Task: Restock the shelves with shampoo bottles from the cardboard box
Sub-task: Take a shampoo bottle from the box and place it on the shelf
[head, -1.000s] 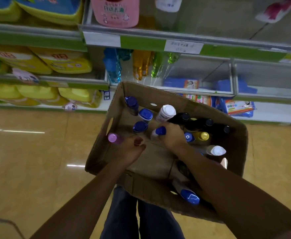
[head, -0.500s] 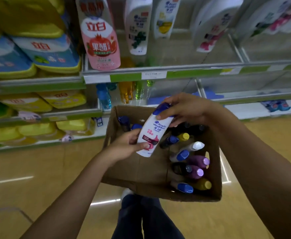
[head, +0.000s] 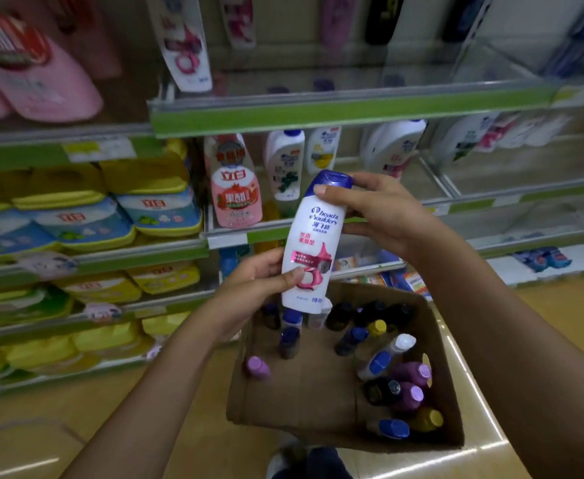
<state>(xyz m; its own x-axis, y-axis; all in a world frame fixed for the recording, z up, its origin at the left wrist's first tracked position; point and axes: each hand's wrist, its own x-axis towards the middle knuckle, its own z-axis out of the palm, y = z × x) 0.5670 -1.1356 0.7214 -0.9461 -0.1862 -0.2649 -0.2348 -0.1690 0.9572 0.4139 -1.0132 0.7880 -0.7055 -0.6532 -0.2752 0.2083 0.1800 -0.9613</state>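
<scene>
The shelves [head: 352, 114] fill the whole background, green-edged tiers running across, with yellow and blue pouches [head: 76, 216] stacked on the left bays and white bottles [head: 285, 164] standing in the middle bay behind a pink refill pack [head: 236, 188]. Below them, on the shop floor, sits the cardboard box [head: 304, 385], open at the top, with a good many capped bottles [head: 401, 382] inside it, mostly along its right side: purple, blue, yellow and white caps show, though the dim light makes an exact count hard.

And here is the one that matters: a white shampoo bottle [head: 313, 243] with a dark blue cap, held upright in the air above the box's far edge, label facing the person. The right hand [head: 380, 212] grips it at the top, thumb across the neck and fingers curled round behind the cap. The left hand [head: 259, 285] holds the lower part, thumb pressed on the pink label, fingers wrapped behind.

So the step in hand looks like the carry: bottle out of the box, not yet on a shelf. The next move likely calls for a reach forward to the middle bay, where similar white bottles stand, setting it down upright with the label outward, then letting go with both hands.
</scene>
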